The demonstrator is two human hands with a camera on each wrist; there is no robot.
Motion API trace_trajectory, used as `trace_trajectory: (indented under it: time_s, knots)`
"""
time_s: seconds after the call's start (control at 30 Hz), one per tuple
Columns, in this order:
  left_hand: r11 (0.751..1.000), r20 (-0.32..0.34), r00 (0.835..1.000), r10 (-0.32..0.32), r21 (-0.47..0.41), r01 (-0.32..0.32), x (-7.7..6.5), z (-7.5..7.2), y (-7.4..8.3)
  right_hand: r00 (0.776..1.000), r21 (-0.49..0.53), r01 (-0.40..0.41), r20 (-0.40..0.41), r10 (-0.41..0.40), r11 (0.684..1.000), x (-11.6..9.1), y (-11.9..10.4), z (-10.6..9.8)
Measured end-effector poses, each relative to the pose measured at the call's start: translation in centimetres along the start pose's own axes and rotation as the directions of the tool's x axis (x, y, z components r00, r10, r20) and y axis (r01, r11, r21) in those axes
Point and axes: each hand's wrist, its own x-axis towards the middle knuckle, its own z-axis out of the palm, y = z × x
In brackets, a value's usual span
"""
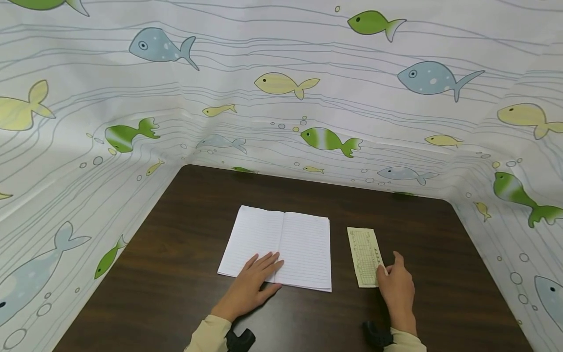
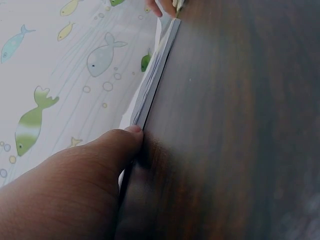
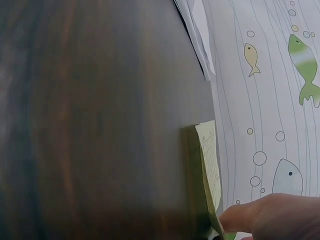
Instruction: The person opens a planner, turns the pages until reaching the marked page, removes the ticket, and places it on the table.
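Observation:
An open lined notebook (image 1: 303,244) lies on the dark table, both pages showing ruled lines and no writing that I can make out. My left hand (image 1: 257,281) rests on the lower part of its left page, fingers spread and thumb at the near edge. In the left wrist view the thumb (image 2: 112,147) touches the notebook's edge (image 2: 157,75). To the right is a pale yellow printed slip (image 1: 362,254) with a grid. My right hand (image 1: 398,288) pinches its lower right edge. The right wrist view shows the slip (image 3: 210,160) tilted up from the table beside the thumb (image 3: 245,217).
The brown wooden table (image 1: 176,234) is bordered on the left, back and right by a white sheet (image 1: 281,44) printed with fish and wavy lines. Dark straps (image 1: 241,340) sit at both wrists.

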Motion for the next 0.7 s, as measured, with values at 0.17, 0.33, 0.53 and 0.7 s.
trace_trajectory:
  time_s: [0.17, 0.33, 0.53, 0.7]
  knots:
    - [1.0, 0.011, 1.0, -0.013, 0.007, 0.013, -0.1, 0.0, 0.0, 1.0, -0.013, -0.018, -0.018, 0.018, 1.0, 0.0, 0.0, 0.3]
    - [1.0, -0.005, 1.0, 0.002, 0.002, -0.002, -0.1, 0.0, 0.1, 1.0, -0.004, -0.024, -0.015, 0.023, 1.0, -0.2, 0.3, 0.6]
    - [1.0, -0.007, 1.0, 0.009, 0.001, -0.009, -0.1, 0.0, 0.1, 0.992, -0.024, 0.024, -0.127, -0.027, 0.999, -0.7, 0.2, 1.1]
    - [1.0, -0.007, 1.0, 0.005, 0.003, -0.005, -0.1, 0.0, 0.1, 0.983, -0.001, 0.11, -0.15, -0.109, 0.994, -1.4, -1.9, 1.1]
